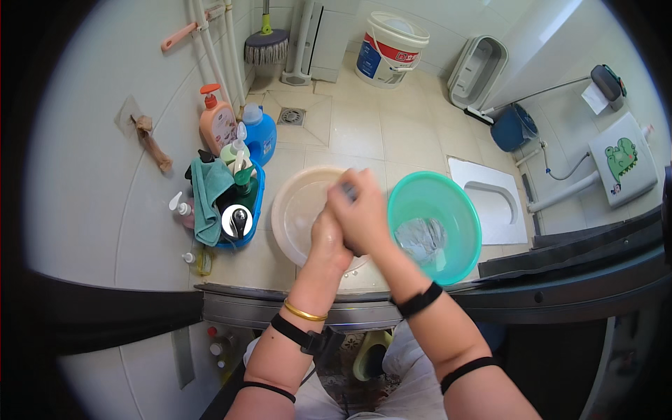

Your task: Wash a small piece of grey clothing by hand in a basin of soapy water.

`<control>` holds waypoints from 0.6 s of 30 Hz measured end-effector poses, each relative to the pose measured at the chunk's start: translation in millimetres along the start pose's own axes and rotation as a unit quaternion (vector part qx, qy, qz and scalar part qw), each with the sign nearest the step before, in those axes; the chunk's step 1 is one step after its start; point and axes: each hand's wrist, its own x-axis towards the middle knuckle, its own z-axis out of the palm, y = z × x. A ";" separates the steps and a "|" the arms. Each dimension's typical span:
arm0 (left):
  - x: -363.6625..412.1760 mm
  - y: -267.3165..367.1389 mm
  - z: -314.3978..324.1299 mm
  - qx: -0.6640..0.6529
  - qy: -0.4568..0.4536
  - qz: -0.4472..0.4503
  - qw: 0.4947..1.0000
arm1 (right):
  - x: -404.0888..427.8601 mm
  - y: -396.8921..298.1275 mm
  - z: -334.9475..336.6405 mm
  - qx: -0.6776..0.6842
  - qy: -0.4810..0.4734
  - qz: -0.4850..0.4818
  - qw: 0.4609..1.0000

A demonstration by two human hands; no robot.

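Note:
Both hands are pressed together over a pale pink basin that holds water. Between them is a dark grey, bunched item, probably cloth; most of it is hidden by the fingers. My left hand supports it from the left, its skin looking wet. Wrapped over it from the right is my right hand, slightly blurred. A green plastic basin stands just right of the hands. Light grey-white wet fabric lies at its bottom.
A blue caddy of pump bottles, draped with a teal cloth, stands left. A squat toilet is at right, beneath a cistern. Farther back are a floor drain, a white paint bucket and a mop. A metal door sill runs in front.

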 end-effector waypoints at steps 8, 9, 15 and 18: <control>1.1 -5.3 0.2 0.063 0.142 0.028 0.988 | -1.9 24.2 7.5 -0.002 -0.015 0.085 0.996; 13.4 4.9 -45.8 0.026 -0.028 -0.018 0.999 | 17.4 26.0 4.8 0.018 -0.019 0.166 0.986; 3.9 19.1 -22.1 0.029 0.074 0.076 0.994 | 25.0 31.6 0.8 0.152 -0.139 0.170 0.964; -25.6 25.5 11.3 -0.009 -0.142 -0.020 0.990 | 28.7 31.1 -20.2 0.049 -0.163 0.047 0.984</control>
